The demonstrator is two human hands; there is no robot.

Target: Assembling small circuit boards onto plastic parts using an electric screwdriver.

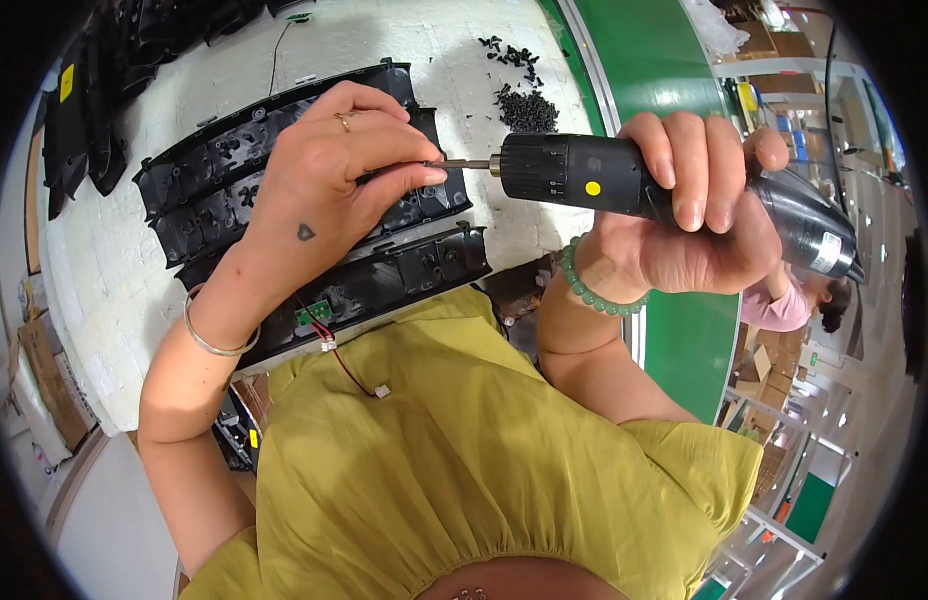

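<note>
My right hand [699, 200] is wrapped round a black electric screwdriver [574, 175], held level with its bit pointing left. At the tip of the bit [469, 164], the thumb and finger of my left hand [339, 170] are pinched together; what they hold there is too small to make out. Below the left hand lie several long black curved plastic housings [404, 267] side by side. A small green circuit board [314, 313] with red and black wires sits on the nearest one, its white connector [383, 391] hanging over the edge toward me.
A pile of small black screws [527, 108] lies on the white foam-like work surface [504, 215], with others scattered behind it. More black plastic parts [99, 110] crowd the far left. Another circuit board [300, 18] lies at the back. A green surface [669, 90] runs along the right; a person [784, 305] is beyond it.
</note>
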